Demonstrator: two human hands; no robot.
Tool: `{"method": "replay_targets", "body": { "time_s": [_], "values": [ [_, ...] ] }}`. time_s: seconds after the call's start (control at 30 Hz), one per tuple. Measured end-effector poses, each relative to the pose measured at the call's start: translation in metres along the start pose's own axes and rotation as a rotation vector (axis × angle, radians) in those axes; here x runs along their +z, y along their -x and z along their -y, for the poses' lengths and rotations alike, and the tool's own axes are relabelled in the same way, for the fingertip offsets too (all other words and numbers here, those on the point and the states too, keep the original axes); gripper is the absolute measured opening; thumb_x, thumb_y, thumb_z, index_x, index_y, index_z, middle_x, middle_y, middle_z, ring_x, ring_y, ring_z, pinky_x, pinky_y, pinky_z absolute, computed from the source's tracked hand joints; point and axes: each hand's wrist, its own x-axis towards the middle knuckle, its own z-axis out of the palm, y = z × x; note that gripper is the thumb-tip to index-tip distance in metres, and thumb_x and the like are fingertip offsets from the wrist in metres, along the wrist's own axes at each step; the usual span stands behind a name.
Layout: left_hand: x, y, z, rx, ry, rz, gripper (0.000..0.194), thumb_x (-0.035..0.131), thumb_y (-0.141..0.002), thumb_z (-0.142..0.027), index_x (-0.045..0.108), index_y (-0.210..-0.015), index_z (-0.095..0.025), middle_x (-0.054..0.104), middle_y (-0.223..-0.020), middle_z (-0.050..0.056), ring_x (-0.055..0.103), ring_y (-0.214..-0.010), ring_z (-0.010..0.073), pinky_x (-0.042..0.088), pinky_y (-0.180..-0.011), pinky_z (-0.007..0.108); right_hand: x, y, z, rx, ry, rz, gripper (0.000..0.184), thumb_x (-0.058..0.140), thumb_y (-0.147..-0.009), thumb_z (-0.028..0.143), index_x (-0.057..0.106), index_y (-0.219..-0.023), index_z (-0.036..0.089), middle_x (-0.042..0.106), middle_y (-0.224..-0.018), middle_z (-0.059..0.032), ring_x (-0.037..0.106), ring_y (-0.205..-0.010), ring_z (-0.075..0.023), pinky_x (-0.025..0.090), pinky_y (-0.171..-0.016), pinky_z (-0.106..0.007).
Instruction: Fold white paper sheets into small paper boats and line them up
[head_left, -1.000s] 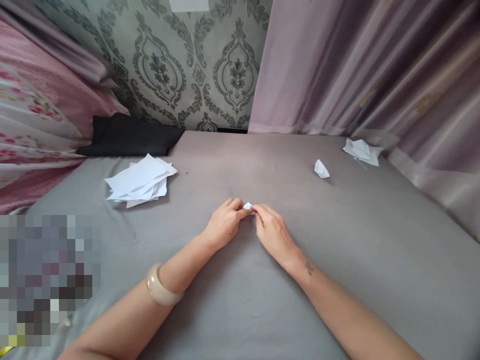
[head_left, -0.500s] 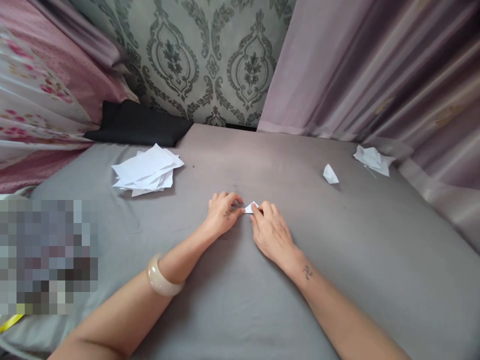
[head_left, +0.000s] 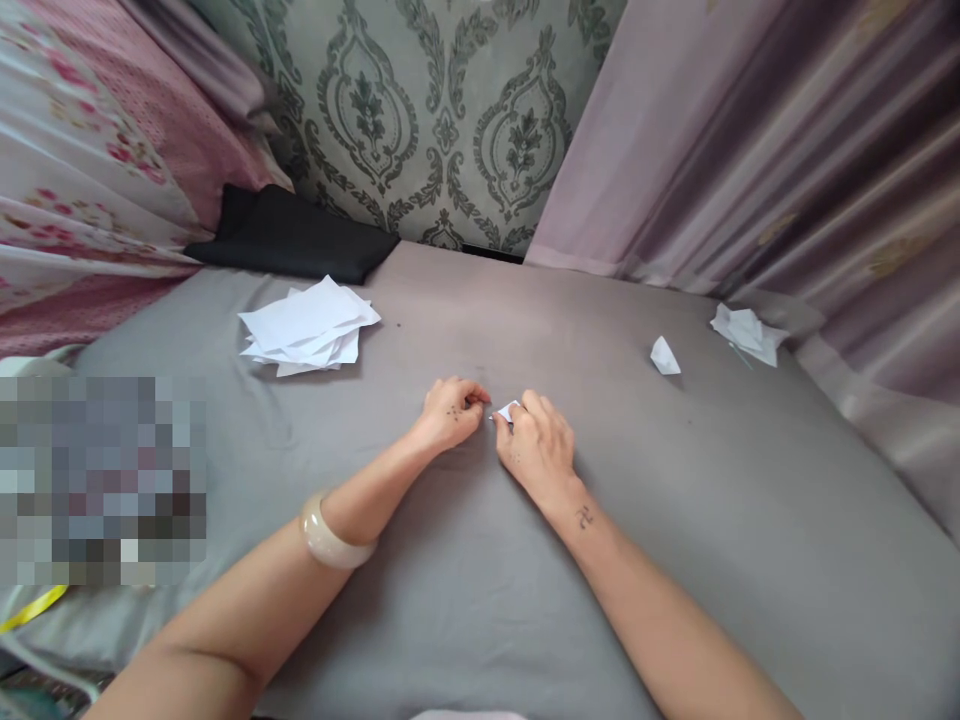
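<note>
A small folded piece of white paper (head_left: 508, 412) lies on the grey sheet between my two hands, pointing left. My right hand (head_left: 538, 445) pinches it with thumb and fingers, which cover its right part. Just left of the paper's tip is my left hand (head_left: 452, 413), a pale bangle on that arm. Its fingers are curled together, close to the paper but seemingly apart from it, and I see nothing in them.
A loose stack of white paper sheets (head_left: 311, 325) lies at the back left, before a folded black cloth (head_left: 292, 235). To the right sit a folded white paper piece (head_left: 664, 356) and a small pile of white papers (head_left: 748, 332). Curtains (head_left: 675, 130) hang at the right.
My left fingers have drawn slightly back from the paper and curled in. The right hand has turned a little, its thumb now nearer the paper's left tip. The view has shifted slightly.
</note>
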Motion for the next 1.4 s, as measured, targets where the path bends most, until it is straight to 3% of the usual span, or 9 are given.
{"method": "replay_targets", "body": {
  "time_s": [0.13, 0.23, 0.4, 0.7, 0.9, 1.07, 1.13, 1.27, 1.4],
  "values": [
    [0.002, 0.007, -0.003, 0.069, -0.048, -0.024, 0.018, 0.055, -0.081, -0.023, 0.071, -0.089, -0.023, 0.066, -0.085, 0.004, 0.055, -0.084, 0.0203, 0.04, -0.085, 0.038, -0.001, 0.007, -0.015, -0.112, -0.057, 0.002, 0.026, 0.045, -0.093, 0.032, 0.066, -0.091, 0.017, 0.059, -0.091, -0.0085, 0.053, -0.089, -0.0224, 0.042, -0.073, -0.034],
    [0.002, 0.015, -0.009, 0.285, -0.163, 0.001, 0.023, 0.048, -0.087, -0.02, 0.07, -0.091, -0.023, 0.066, -0.091, 0.004, 0.053, -0.088, 0.0205, 0.039, -0.081, 0.034, -0.003, 0.015, -0.028, -0.215, -0.151, 0.013, 0.03, 0.044, -0.093, 0.027, 0.058, -0.118, 0.018, 0.058, -0.098, -0.0082, 0.051, -0.092, -0.0218, 0.043, -0.078, -0.033],
    [0.004, 0.031, -0.028, 0.581, -0.599, 0.115, 0.022, 0.047, -0.087, -0.014, 0.066, -0.098, -0.011, 0.062, -0.096, 0.011, 0.051, -0.093, 0.0249, 0.04, -0.073, 0.035, -0.007, 0.021, -0.031, -0.247, -0.123, 0.026, 0.037, 0.039, -0.094, 0.024, 0.052, -0.127, 0.017, 0.057, -0.104, -0.011, 0.049, -0.094, -0.024, 0.043, -0.083, -0.036],
    [0.01, 0.043, -0.038, 0.54, -0.721, 0.192, 0.025, 0.045, -0.088, -0.012, 0.061, -0.107, -0.007, 0.059, -0.099, 0.013, 0.053, -0.091, 0.0253, 0.043, -0.07, 0.035, -0.016, 0.04, -0.025, -0.26, -0.095, 0.071, 0.044, 0.039, -0.093, 0.025, 0.044, -0.135, 0.011, 0.055, -0.121, -0.0136, 0.048, -0.102, -0.0249, 0.042, -0.089, -0.037],
    [0.01, 0.044, -0.041, 0.515, -0.69, 0.163, 0.025, 0.044, -0.085, -0.008, 0.064, -0.101, -0.008, 0.06, -0.094, 0.015, 0.053, -0.089, 0.0263, 0.043, -0.069, 0.035, -0.022, 0.034, -0.027, -0.23, -0.165, 0.08, 0.038, 0.037, -0.093, 0.022, 0.055, -0.125, 0.015, 0.06, -0.111, -0.0112, 0.051, -0.098, -0.0236, 0.042, -0.087, -0.037],
    [0.006, 0.029, -0.022, 0.459, -0.396, 0.071, 0.031, 0.041, -0.085, -0.01, 0.069, -0.095, -0.017, 0.062, -0.094, 0.01, 0.056, -0.088, 0.0216, 0.045, -0.073, 0.03, -0.007, 0.015, -0.042, -0.149, -0.47, 0.046, 0.026, 0.045, -0.092, 0.027, 0.071, -0.092, 0.021, 0.063, -0.096, -0.0054, 0.056, -0.091, -0.0173, 0.044, -0.083, -0.03],
    [0.005, 0.022, -0.012, 0.382, -0.16, 0.042, 0.034, 0.04, -0.084, -0.009, 0.071, -0.093, -0.02, 0.064, -0.096, 0.007, 0.058, -0.087, 0.0183, 0.046, -0.076, 0.027, 0.003, 0.01, -0.048, -0.012, -0.617, 0.01, 0.024, 0.049, -0.09, 0.028, 0.071, -0.084, 0.02, 0.064, -0.087, -0.0038, 0.059, -0.08, -0.0147, 0.046, -0.076, -0.028],
    [0.007, 0.015, -0.006, 0.316, -0.015, 0.012, 0.028, 0.044, -0.078, -0.01, 0.07, -0.083, -0.018, 0.064, -0.092, 0.006, 0.059, -0.079, 0.0169, 0.046, -0.073, 0.027, 0.015, 0.009, -0.047, 0.106, -0.572, -0.105, 0.024, 0.056, -0.085, 0.03, 0.069, -0.101, 0.017, 0.062, -0.101, -0.0078, 0.059, -0.089, -0.0173, 0.046, -0.082, -0.03],
    [0.014, 0.015, -0.009, 0.312, -0.006, -0.043, 0.027, 0.052, -0.077, -0.017, 0.062, -0.102, -0.014, 0.062, -0.089, 0.006, 0.057, -0.079, 0.0177, 0.046, -0.074, 0.029, 0.016, 0.014, -0.043, 0.051, -0.51, -0.103, 0.023, 0.057, -0.085, 0.03, 0.067, -0.102, 0.018, 0.06, -0.104, -0.0078, 0.055, -0.1, -0.0198, 0.043, -0.088, -0.033]
  ]
}}
